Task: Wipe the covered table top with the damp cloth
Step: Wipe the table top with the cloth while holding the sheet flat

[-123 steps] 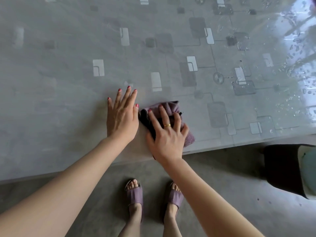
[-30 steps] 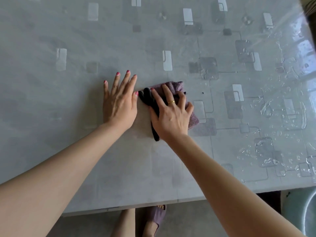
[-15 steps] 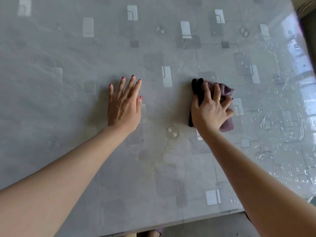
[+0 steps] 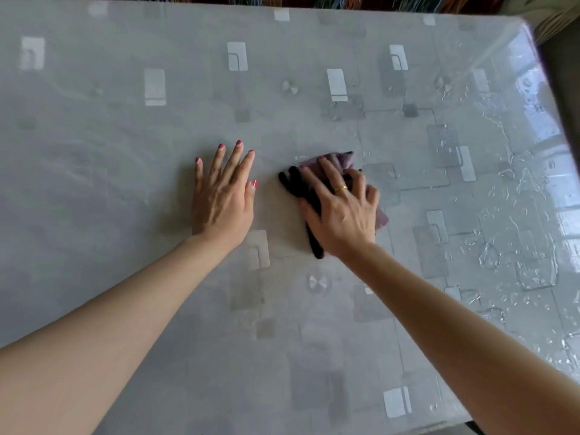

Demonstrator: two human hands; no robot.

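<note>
The table top [image 4: 125,127] lies under a clear plastic cover over a grey cloth with pale rectangles. A bunched purple damp cloth [image 4: 340,160] with a black edge sits a little right of the middle. My right hand [image 4: 342,215] presses down on the damp cloth with its fingers spread over it and hides most of it. My left hand [image 4: 224,196] rests flat on the cover just to the left, fingers straight and apart, a short gap from the cloth.
Water drops and streaks [image 4: 502,246] glisten on the right part of the cover. The table's far edge meets striped, coloured fabric [image 4: 345,0]. The right edge [image 4: 555,98] runs down the frame's right side, and the near right corner shows at the bottom.
My right hand has slid the cloth back to the left, closer to my left hand, which stays planted. The view has shifted forward, so the table's far edge now shows.
</note>
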